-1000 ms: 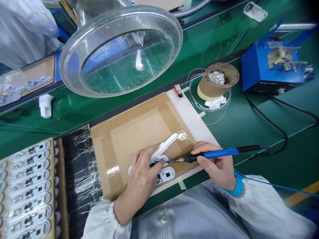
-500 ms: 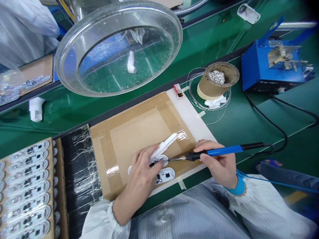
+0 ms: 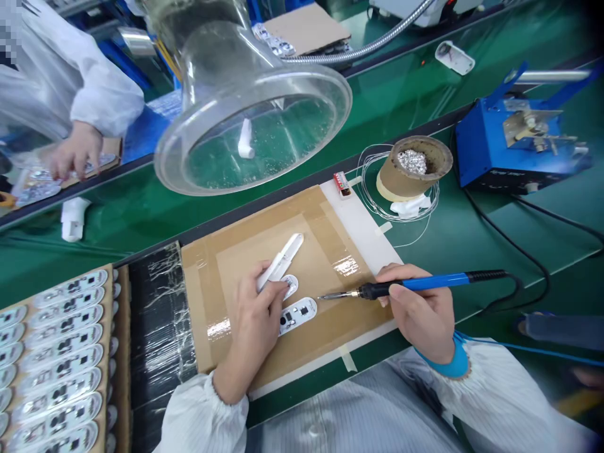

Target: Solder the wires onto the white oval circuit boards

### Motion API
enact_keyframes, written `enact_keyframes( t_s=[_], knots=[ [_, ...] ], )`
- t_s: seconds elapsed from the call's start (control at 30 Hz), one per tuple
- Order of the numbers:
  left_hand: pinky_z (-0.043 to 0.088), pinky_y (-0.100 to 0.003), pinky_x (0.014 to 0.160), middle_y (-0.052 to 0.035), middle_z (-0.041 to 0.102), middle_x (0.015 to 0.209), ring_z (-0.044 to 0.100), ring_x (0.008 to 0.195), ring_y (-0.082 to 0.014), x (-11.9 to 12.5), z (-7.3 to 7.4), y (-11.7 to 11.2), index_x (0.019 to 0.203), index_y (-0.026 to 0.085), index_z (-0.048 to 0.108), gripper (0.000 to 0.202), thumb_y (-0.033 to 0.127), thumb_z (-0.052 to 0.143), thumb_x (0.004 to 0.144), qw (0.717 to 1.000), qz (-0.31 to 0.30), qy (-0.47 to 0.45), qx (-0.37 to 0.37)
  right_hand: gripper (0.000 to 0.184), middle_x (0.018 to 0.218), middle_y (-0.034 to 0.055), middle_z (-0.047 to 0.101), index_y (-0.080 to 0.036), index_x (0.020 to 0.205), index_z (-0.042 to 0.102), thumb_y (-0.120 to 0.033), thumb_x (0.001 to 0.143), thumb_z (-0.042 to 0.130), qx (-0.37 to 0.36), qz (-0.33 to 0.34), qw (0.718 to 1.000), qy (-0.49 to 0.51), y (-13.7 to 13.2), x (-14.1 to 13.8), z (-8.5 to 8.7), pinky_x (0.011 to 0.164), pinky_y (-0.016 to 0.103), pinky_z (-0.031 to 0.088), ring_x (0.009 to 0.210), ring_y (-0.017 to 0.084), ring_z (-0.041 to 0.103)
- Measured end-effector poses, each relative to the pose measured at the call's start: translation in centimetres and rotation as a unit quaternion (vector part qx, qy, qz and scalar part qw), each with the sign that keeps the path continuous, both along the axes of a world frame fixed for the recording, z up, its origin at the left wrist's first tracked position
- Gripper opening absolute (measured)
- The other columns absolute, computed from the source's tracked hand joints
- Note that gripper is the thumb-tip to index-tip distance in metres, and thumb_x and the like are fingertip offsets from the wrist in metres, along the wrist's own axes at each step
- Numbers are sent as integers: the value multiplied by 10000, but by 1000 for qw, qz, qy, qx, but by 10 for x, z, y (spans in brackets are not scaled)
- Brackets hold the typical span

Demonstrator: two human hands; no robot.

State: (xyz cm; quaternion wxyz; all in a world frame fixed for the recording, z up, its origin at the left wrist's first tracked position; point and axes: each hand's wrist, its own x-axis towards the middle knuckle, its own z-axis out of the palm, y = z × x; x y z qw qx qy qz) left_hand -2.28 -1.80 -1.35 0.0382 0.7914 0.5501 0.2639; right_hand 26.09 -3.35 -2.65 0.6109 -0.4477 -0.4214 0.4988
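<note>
My left hand [image 3: 252, 314] rests on the cardboard work mat [image 3: 321, 340] and is closed on a long white plastic part [image 3: 282, 264], tilted up to the right. Under its fingers lie two small white oval circuit boards [image 3: 298, 313]. My right hand [image 3: 418, 311] grips a blue-handled soldering iron [image 3: 415, 285]. Its tip [image 3: 325, 296] points left and hovers just right of the boards, a little apart from them.
A clear funnel-shaped fume hood [image 3: 255, 119] hangs over the green conveyor [image 3: 141, 207]. A cardboard cup of solder dross [image 3: 414, 167] and a blue machine [image 3: 514, 141] stand at the right. A tray of boards [image 3: 51, 365] is at the left. Another person's hand [image 3: 70, 151] works far left.
The iron's tip has drawn back to the right, off the board. My left hand has turned the white part. The camera has tilted, so the hood sits further right.
</note>
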Motion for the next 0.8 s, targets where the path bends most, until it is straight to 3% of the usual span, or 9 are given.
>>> enact_keyframes(
  t_s=[0.3, 0.47, 0.67, 0.8],
  knots=[
    [594, -428, 963, -111, 610, 1405, 672, 1269, -262, -6, 7, 4, 1078, 241, 718, 125, 147, 644, 1043, 999, 17, -49, -7, 95, 831, 30, 702, -241, 1001, 818, -242, 992, 723, 28, 11, 997, -65, 37, -25, 19, 647, 333, 520, 689, 183, 628],
    [595, -434, 973, -110, 593, 1431, 662, 1255, -257, -8, 7, 3, 1065, 238, 689, 158, 93, 637, 1027, 997, -2, -70, -31, 109, 848, 25, 724, -257, 1006, 829, -218, 987, 728, 43, 19, 997, -65, 45, -35, 15, 664, 321, 536, 719, 181, 657],
    [556, -504, 1077, -123, 513, 1554, 584, 1380, -291, -9, 9, 2, 1123, 245, 704, 190, 91, 640, 1032, 995, -35, -59, -67, 143, 807, 15, 703, -271, 1038, 829, -194, 996, 716, 32, 32, 994, -102, 43, -35, 8, 657, 322, 521, 740, 189, 662],
    [561, -434, 1075, -135, 547, 1508, 602, 1361, -252, -8, 12, 2, 1143, 221, 651, 179, 77, 620, 1041, 993, -35, -87, -76, 129, 850, 31, 720, -258, 1033, 826, -205, 1003, 712, 32, 33, 995, -92, 42, -32, 6, 683, 337, 547, 772, 199, 682]
  ],
)
